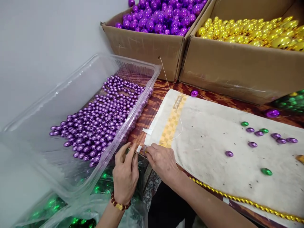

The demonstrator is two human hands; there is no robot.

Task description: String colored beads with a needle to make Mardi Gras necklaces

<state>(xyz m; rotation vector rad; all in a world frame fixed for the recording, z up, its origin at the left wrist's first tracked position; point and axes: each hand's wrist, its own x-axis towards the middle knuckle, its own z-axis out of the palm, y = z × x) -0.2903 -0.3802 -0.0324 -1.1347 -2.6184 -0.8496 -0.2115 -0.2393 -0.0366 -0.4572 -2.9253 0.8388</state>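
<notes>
My left hand (125,174) is closed in a pinch by the edge of the clear plastic tray (144,90); what its fingertips hold is too small to make out. Beside it, my right hand (163,161) pinches at the front corner of the white cloth (209,139), with a speck of gold at its fingertips. A string of gold beads (220,193) runs along the cloth's front edge and disappears behind my right forearm. Thin pale thread (181,125) loops over the cloth near my right hand. A small white tag (139,148) shows between both hands.
Small purple beads (102,120) fill part of the tray. Behind stand a carton (144,44) of larger purple beads and a carton (237,63) of gold ones. Loose purple beads (229,153) and green beads (266,171) lie on the cloth. Plastic-wrapped green beads (54,202) sit below the tray.
</notes>
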